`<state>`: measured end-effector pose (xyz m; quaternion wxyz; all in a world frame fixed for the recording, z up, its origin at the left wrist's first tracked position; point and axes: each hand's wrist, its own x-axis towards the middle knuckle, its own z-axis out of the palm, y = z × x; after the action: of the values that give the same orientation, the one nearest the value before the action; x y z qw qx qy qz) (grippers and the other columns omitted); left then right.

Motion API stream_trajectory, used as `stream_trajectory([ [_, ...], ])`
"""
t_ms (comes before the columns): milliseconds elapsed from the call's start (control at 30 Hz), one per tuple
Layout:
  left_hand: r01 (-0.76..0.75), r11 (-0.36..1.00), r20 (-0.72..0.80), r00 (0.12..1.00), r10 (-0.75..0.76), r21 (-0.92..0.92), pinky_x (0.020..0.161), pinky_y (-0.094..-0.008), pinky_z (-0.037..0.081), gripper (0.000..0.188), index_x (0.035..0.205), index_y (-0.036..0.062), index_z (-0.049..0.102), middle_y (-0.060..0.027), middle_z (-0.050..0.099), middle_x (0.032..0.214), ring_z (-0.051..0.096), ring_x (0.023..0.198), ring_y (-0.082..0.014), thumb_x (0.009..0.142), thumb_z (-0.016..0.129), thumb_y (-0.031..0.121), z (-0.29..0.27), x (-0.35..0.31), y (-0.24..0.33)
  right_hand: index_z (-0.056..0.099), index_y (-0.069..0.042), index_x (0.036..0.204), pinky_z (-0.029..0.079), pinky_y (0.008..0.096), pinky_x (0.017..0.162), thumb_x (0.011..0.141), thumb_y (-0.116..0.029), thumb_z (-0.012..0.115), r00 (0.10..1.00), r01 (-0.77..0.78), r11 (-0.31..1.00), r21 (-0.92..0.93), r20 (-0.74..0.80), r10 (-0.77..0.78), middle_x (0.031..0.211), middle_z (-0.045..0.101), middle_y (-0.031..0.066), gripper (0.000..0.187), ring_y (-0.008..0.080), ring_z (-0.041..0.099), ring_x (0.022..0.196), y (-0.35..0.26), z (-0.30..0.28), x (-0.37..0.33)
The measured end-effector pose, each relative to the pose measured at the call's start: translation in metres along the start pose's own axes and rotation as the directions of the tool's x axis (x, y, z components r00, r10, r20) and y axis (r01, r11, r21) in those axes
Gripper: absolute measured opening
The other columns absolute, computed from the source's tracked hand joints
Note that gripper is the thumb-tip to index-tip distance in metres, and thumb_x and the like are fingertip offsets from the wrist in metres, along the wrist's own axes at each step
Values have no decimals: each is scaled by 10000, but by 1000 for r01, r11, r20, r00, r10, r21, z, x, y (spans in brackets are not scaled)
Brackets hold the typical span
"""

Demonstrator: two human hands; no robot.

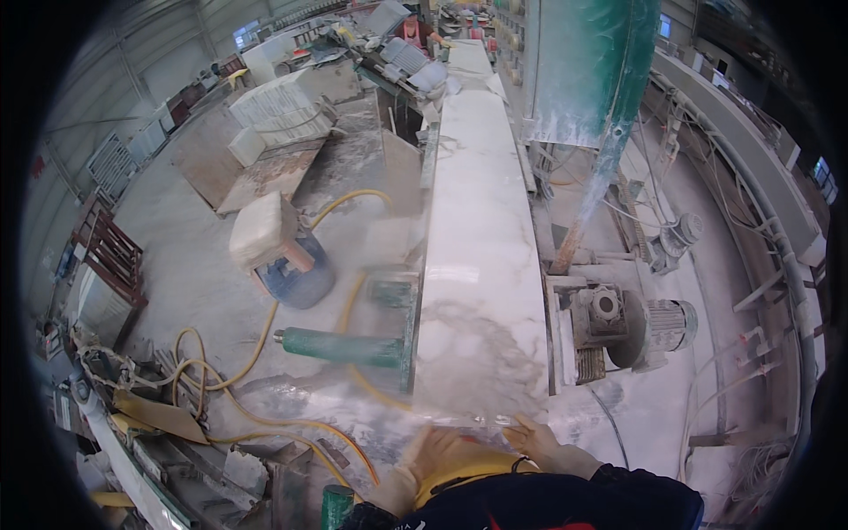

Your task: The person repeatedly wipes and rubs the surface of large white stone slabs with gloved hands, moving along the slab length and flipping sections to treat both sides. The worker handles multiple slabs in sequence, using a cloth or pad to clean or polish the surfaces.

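A long white marble slab (481, 221) with grey veining lies lengthwise ahead of me, its near part smeared with greyish wet residue. At its near end my left hand (431, 444) has its fingers closed at the edge, close to the left corner. My right hand (533, 438) grips the same edge near the right corner, fingers bent over it. Beneath and between the two hands shows a yellow apron (464, 461) on my front. The undersides of my fingers are hidden.
Left of the slab a green roller (343, 347) sticks out, and a blue barrel (300, 274) carries a pale padded block (263, 231). A yellow hose (256, 375) winds over the floor. To the right are a motor (658, 325) and a green machine housing (574, 71). A person (412, 32) stands at the far end.
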<state>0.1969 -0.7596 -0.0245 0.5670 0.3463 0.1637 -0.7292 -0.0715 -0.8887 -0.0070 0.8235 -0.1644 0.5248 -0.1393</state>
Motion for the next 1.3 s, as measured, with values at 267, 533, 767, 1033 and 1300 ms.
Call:
stream_trajectory([
  [267, -226, 974, -3, 974, 226, 22, 1206, -385, 268, 708, 1557, 27, 305, -138, 345, 1604, 339, 1478, -229, 1026, 547, 426, 44, 3, -21, 578, -90, 1308, 477, 380, 984, 1010, -349, 622, 982, 17, 940, 342, 170, -80, 1244, 665, 91, 397, 276, 599, 1196, 22, -1, 10],
  [533, -149, 618, -168, 890, 424, 772, 1031, -353, 464, 444, 1211, -49, 655, -185, 691, 1205, 620, 1203, -262, 975, 611, 324, 60, -8, 0, 520, -34, 1398, 397, 405, 1139, 1044, -343, 548, 899, 7, 997, -74, 438, 26, 1449, 538, 109, 470, 256, 489, 1339, 23, 56, 24],
  [767, -313, 409, -158, 597, 787, 857, 1026, -398, 485, 439, 1346, 105, 610, -144, 625, 1333, 605, 1188, -280, 1004, 550, 373, -35, -120, 9, 478, 3, 1426, 390, 403, 1167, 1032, -333, 573, 962, -62, 956, 285, 271, -18, 1518, 488, 151, 527, 274, 417, 1442, 6, 64, 60],
  [1033, -244, 276, -361, -451, 816, 929, 1029, -379, 453, 332, 1231, -3, 655, -190, 667, 1196, 616, 1141, -333, 1037, 488, 209, -207, -356, -108, 456, -4, 1445, 405, 426, 1156, 982, -429, 580, 981, 27, 916, 401, 167, -102, 1539, 464, 140, 641, 252, 414, 1449, -15, 83, 106],
  [1300, 256, 499, -136, -771, 622, 828, 1193, -552, 259, 447, 1369, -37, 547, -277, 568, 1382, 435, 1362, -499, 973, 547, 172, -328, -469, -186, 426, -53, 1487, 393, 391, 1156, 980, -566, 505, 958, 180, 919, 352, 148, -245, 1554, 456, 106, 725, 226, 396, 1463, -32, 96, 130],
])
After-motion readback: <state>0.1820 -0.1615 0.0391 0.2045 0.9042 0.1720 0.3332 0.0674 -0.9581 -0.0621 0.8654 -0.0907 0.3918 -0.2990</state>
